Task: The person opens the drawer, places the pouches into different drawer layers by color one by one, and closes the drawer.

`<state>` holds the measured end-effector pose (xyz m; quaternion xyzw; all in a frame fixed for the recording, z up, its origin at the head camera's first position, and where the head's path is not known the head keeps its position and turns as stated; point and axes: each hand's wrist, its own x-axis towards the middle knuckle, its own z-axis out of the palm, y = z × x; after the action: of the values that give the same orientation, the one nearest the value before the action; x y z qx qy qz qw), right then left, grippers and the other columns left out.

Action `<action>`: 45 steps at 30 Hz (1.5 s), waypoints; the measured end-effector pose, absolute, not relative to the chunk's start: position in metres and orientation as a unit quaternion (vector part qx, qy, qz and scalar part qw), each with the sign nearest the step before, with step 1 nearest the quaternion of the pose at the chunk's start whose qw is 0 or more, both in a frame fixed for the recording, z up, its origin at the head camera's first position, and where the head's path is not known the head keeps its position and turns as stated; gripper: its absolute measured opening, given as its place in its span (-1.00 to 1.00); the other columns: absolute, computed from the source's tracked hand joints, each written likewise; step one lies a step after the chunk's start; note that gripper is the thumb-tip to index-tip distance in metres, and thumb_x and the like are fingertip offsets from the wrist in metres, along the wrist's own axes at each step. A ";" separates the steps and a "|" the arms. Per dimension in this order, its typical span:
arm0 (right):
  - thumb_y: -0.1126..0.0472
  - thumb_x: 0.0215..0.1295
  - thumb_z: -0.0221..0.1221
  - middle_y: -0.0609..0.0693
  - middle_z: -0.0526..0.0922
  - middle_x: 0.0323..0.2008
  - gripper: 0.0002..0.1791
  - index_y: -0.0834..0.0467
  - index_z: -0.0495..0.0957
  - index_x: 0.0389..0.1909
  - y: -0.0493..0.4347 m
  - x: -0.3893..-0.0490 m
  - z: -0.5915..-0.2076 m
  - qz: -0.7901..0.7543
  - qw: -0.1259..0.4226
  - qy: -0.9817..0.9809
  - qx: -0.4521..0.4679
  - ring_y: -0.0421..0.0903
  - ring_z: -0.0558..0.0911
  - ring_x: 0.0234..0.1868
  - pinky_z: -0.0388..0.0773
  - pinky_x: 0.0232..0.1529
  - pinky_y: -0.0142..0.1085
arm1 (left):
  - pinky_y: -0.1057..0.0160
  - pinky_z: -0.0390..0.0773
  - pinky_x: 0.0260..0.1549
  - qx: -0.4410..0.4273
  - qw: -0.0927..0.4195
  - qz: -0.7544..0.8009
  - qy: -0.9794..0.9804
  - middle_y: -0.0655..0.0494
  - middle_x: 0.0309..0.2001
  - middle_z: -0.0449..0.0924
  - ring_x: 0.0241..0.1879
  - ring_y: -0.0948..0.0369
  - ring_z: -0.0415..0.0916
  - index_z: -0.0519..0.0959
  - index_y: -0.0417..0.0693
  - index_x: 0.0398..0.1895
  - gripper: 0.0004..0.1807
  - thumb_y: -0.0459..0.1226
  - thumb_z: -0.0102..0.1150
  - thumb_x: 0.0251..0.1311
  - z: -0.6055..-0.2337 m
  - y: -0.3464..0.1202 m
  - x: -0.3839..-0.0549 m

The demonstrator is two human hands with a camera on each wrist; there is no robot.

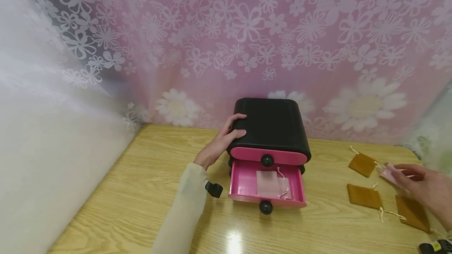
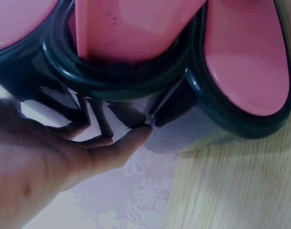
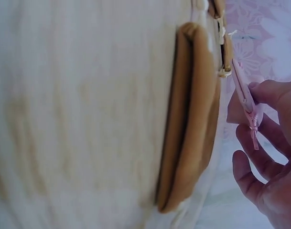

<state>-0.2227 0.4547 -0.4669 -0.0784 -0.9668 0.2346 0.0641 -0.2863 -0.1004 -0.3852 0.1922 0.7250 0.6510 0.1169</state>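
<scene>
I see flowered cloth [image 1: 219,50] at twelve o'clock, wooden table [image 1: 141,191] below, black cabinet [image 1: 270,124], pink drawer [image 1: 243,183] out toward six; left hand [image 1: 223,142] spread against the cabinet; right hand [image 1: 423,185], toward four, pinching a pink pouch [image 1: 390,173]; pale pouches [image 1: 267,185] inside the drawer.

Three brown pouches [image 1: 363,196], three pink pouches [image 1: 265,183]

A brown pouch [image 3: 190,119], seen edge-on, lies on a blurred, pale wood-grain tabletop [image 3: 83,114]. Right of the brown pouch, a right hand [image 3: 279,186] pinches a small pink pouch [image 3: 244,90] with a cord. Above and right of the brown pouch are further brown pieces [image 3: 227,53] and a flowered pink curtain [image 3: 274,36].
</scene>
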 end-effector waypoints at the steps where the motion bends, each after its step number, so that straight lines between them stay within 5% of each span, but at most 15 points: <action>1: -0.18 0.53 0.05 0.59 0.56 -0.03 -0.25 0.49 0.43 0.21 0.453 -0.222 -0.466 0.236 0.067 -0.966 -0.075 0.30 0.63 -0.32 0.45 -0.53 -0.32 | 0.04 0.42 0.31 0.193 0.117 0.651 0.725 0.11 0.44 0.28 0.25 0.10 0.49 0.25 0.54 0.44 -0.47 -0.07 0.03 0.47 -0.385 -0.101 -0.286; 10: -0.21 0.52 0.04 0.59 0.53 0.02 -0.24 0.46 0.43 0.26 0.439 -0.215 -0.451 0.241 0.079 -0.963 -0.085 0.40 0.58 -0.19 0.39 -0.50 -0.32 | 0.03 0.42 0.32 0.196 0.117 0.649 0.726 0.10 0.44 0.28 0.25 0.10 0.49 0.25 0.54 0.44 -0.48 -0.06 0.02 0.47 -0.385 -0.101 -0.287; 17: -0.25 0.48 0.07 0.54 0.58 -0.02 -0.23 0.40 0.48 0.26 0.422 -0.209 -0.438 0.225 0.103 -0.965 -0.088 0.34 0.62 -0.29 0.36 -0.46 -0.21 | 0.04 0.42 0.30 0.193 0.118 0.650 0.726 0.10 0.43 0.28 0.26 0.10 0.48 0.25 0.55 0.44 -0.47 -0.06 0.03 0.47 -0.386 -0.101 -0.286; 23: -0.20 0.45 0.15 0.46 0.64 -0.06 -0.33 0.34 0.56 0.21 0.404 -0.203 -0.426 0.256 0.135 -0.954 -0.079 -0.43 0.47 -0.48 0.31 -0.54 -0.38 | 0.03 0.41 0.31 0.194 0.117 0.649 0.727 0.13 0.45 0.23 0.26 0.10 0.47 0.24 0.56 0.44 -0.47 -0.05 0.03 0.47 -0.387 -0.101 -0.286; 26: -0.15 0.44 0.19 -0.11 0.73 -0.34 -0.40 0.33 0.61 0.14 0.397 -0.201 -0.421 0.270 0.156 -0.948 -0.066 -0.68 0.30 -0.53 0.32 -0.56 -0.48 | 0.00 0.40 0.33 0.195 0.115 0.649 0.726 0.15 0.46 0.22 0.28 0.10 0.46 0.24 0.56 0.44 -0.48 -0.05 0.03 0.47 -0.387 -0.101 -0.286; 30: -0.04 0.43 0.24 -0.81 0.30 -0.47 -0.52 0.31 0.66 0.06 0.386 -0.198 -0.416 0.289 0.200 -0.935 -0.044 -0.74 0.30 -0.52 0.33 -0.56 -0.55 | -0.02 0.38 0.34 0.194 0.116 0.648 0.728 0.17 0.48 0.18 0.29 0.10 0.45 0.24 0.57 0.43 -0.48 -0.04 0.03 0.47 -0.386 -0.101 -0.286; 45: 0.04 0.37 0.32 -0.94 0.25 -0.26 -0.58 0.29 0.69 0.05 0.356 -0.180 -0.389 0.296 0.226 -0.928 -0.001 -0.74 0.37 -0.49 0.36 -0.51 -0.65 | 0.03 0.43 0.30 0.195 0.119 0.650 0.725 0.15 0.46 0.21 0.28 0.11 0.46 0.25 0.56 0.43 -0.49 -0.05 0.02 0.47 -0.387 -0.101 -0.286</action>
<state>-0.1797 0.3557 -0.3886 -0.0006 -0.9280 0.2962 0.2260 -0.2864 -0.1014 -0.3869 0.1951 0.7246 0.6502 0.1189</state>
